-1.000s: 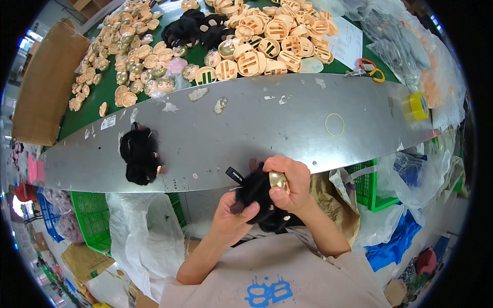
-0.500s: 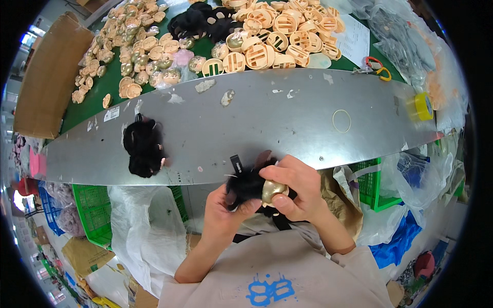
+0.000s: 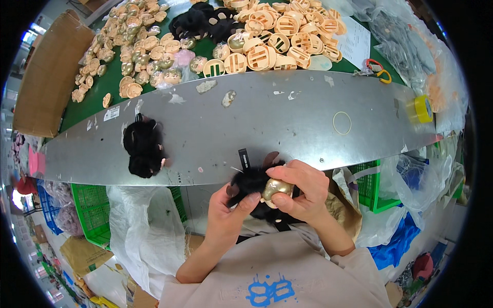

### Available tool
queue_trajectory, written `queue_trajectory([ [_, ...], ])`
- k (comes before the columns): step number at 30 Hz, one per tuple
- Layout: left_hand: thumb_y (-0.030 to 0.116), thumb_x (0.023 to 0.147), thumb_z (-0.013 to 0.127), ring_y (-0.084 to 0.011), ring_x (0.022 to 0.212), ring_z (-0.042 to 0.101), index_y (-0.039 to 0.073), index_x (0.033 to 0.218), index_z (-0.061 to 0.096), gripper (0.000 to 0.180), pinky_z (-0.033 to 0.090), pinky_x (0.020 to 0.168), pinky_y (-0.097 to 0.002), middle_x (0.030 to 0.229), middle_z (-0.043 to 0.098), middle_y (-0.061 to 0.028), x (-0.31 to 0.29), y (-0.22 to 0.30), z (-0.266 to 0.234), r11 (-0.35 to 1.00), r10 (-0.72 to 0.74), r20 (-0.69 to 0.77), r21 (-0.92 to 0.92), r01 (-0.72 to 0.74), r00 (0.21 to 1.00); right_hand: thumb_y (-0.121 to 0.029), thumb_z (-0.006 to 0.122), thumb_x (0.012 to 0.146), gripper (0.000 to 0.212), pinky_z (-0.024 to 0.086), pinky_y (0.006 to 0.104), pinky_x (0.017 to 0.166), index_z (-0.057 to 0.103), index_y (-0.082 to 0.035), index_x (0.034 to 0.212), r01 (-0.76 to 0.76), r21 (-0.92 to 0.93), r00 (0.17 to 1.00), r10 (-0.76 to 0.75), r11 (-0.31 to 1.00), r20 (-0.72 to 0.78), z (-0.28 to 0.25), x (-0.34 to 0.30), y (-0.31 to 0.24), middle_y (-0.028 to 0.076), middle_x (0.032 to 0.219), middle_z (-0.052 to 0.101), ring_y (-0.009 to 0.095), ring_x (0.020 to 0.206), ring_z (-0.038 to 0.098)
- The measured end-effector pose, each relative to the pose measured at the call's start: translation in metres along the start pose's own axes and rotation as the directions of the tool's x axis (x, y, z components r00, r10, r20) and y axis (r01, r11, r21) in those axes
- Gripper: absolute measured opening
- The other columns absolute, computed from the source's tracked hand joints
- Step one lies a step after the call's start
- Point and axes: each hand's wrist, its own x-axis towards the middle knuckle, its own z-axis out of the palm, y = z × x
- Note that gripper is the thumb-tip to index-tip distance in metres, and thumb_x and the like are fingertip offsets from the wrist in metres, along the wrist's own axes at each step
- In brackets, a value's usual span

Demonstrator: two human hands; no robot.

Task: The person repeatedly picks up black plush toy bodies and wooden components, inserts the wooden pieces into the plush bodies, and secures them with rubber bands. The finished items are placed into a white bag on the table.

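A gold oval piece (image 3: 278, 188) is being pinched by the right hand (image 3: 300, 190) against a black fur tuft (image 3: 253, 182); the tuft is being gripped by the left hand (image 3: 229, 209), just off the grey table's (image 3: 287, 123) near edge.

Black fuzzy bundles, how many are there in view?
3: one black fuzzy bundle held in both hands, one on the grey metal counter, one among the far parts; others may be hidden.

black fur piece (image 3: 255, 180) | mostly hidden by hands | shape unclear
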Motion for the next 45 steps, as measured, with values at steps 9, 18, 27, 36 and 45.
queue_trajectory([
  [9, 0.002, 0.088, 0.071, -0.0044, 0.083, 0.051, 0.001, 0.102, 0.059, 0.019, 0.042, 0.075, -0.0194, 0.092, 0.055, 0.0031, -0.005, 0.006, 0.009, 0.898, 0.244, -0.070, 0.394, -0.197, 0.967, -0.025, 0.080, 0.072, 0.037, 0.034, 0.0285, 0.044, 0.072, -0.003, 0.101, 0.249, -0.354, 0.961, -0.275, 0.901, -0.022, 0.004, 0.003, 0.005, 0.000, 0.058, 0.046, 0.016, 0.048, 0.042],
  [18, 0.003, 0.085, 0.075, -0.0033, 0.084, 0.050, 0.003, 0.102, 0.054, 0.027, 0.044, 0.074, -0.0193, 0.093, 0.055, 0.0027, 0.005, 0.010, 0.012, 0.940, 0.144, 0.034, 0.308, -0.148, 0.989, -0.028, 0.068, 0.082, 0.036, 0.036, 0.0305, 0.047, 0.071, -0.001, 0.106, 0.164, -0.245, 0.986, -0.149, 0.956, 0.079, -0.005, 0.003, 0.002, 0.001, 0.059, 0.049, 0.018, 0.050, 0.045],
  [27, 0.001, 0.083, 0.074, -0.0065, 0.083, 0.050, 0.001, 0.101, 0.056, 0.026, 0.042, 0.073, -0.0200, 0.096, 0.057, -0.0014, 0.001, 0.021, 0.015, 0.901, 0.134, 0.230, 0.376, -0.215, 0.964, -0.043, 0.084, 0.073, 0.073, 0.043, 0.0317, 0.092, 0.055, 0.003, 0.122, -0.689, 0.566, 0.722, 0.370, 0.452, 0.584, -0.031, -0.010, 0.012, 0.007, 0.119, 0.048, 0.016, 0.101, 0.051],
  [36, 0.011, 0.082, 0.078, -0.0119, 0.088, 0.051, 0.001, 0.094, 0.055, 0.027, 0.041, 0.078, -0.0238, 0.100, 0.058, -0.0056, 0.004, 0.020, 0.003, 0.937, 0.111, 0.291, 0.288, -0.198, 0.950, -0.026, 0.092, 0.065, 0.085, 0.042, 0.0275, 0.095, 0.045, -0.001, 0.132, -0.827, 0.559, 0.507, 0.342, -0.067, 0.791, -0.026, -0.003, 0.001, 0.004, 0.122, 0.054, 0.013, 0.110, 0.054],
  [45, 0.004, 0.084, 0.068, -0.0133, 0.093, 0.049, 0.001, 0.105, 0.055, 0.024, 0.041, 0.081, -0.0257, 0.108, 0.053, -0.0075, 0.014, 0.015, 0.005, 0.954, 0.108, 0.364, 0.222, -0.199, 0.925, -0.017, 0.088, 0.070, 0.057, 0.043, 0.0249, 0.086, 0.058, -0.001, 0.115, -0.803, 0.595, 0.559, 0.379, 0.025, 0.737, -0.028, -0.014, -0.004, 0.001, 0.113, 0.047, 0.011, 0.100, 0.051],
])
